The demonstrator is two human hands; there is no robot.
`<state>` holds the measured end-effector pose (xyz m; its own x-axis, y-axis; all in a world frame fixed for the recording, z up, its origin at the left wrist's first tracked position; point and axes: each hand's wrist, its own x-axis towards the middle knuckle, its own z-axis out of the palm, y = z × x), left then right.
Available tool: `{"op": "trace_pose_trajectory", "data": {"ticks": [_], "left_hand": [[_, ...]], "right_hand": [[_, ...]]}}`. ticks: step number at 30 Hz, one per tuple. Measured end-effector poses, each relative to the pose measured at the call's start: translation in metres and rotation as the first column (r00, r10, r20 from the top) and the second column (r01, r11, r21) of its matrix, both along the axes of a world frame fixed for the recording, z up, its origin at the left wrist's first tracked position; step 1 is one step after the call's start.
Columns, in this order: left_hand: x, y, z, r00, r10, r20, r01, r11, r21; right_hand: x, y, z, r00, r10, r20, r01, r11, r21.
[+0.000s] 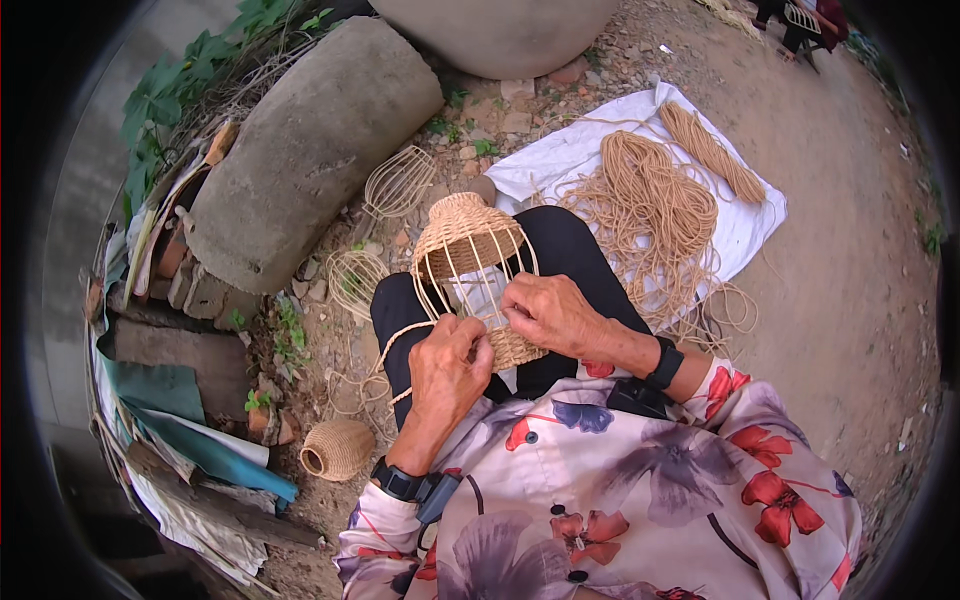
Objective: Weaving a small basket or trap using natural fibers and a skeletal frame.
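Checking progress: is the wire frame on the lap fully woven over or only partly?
Partly: the wire frame has weave at both ends, bare wires between.

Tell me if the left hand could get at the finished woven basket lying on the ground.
Probably yes: the finished basket lies on open dirt beside the left forearm, nothing over it, though the left hand now grips the half-woven frame.

We see a tan woven basket [470, 270], pale straw w/ open ribs in the middle. Cord pile [650, 220] is beige, lying on a white cloth [750, 230]. Blouse [620, 490] is cream w/ red & grey-purple flowers; trousers [570, 250] black. Both wristbands black. Finished small basket [337, 449] is light brown. Concrete cylinder [310, 140] grey, leaves [180, 80] green, ground reddish-brown.
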<state>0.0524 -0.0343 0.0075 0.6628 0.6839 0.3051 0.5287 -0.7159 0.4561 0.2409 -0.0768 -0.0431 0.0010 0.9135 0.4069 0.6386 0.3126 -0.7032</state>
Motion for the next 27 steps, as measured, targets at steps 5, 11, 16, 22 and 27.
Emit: {"op": "trace_pose_trajectory", "data": {"ticks": [5, 11, 16, 22, 27], "left_hand": [[0.008, 0.001, 0.005, 1.0, -0.02, 0.012, 0.018, 0.992, 0.127], [0.004, 0.001, -0.005, 0.999, -0.015, 0.048, 0.013, 0.999, 0.033], [0.003, 0.001, -0.008, 0.996, -0.043, 0.08, 0.04, 0.999, 0.034], [0.007, 0.004, -0.002, 0.998, -0.041, 0.048, 0.042, 0.999, -0.028], [0.006, 0.002, -0.005, 0.999, -0.015, 0.051, 0.018, 0.999, -0.044]], "right_hand": [[0.005, 0.001, -0.002, 0.994, 0.085, -0.074, -0.083, 0.996, 0.026], [0.008, -0.003, 0.011, 0.947, 0.063, -0.316, -0.077, 0.997, -0.031], [0.004, 0.0, 0.01, 0.965, 0.153, -0.213, -0.168, 0.984, -0.055], [0.003, 0.003, 0.003, 0.935, 0.208, -0.288, -0.242, 0.967, -0.085], [0.002, 0.001, 0.001, 0.94, 0.192, -0.284, -0.237, 0.963, -0.131]]}}
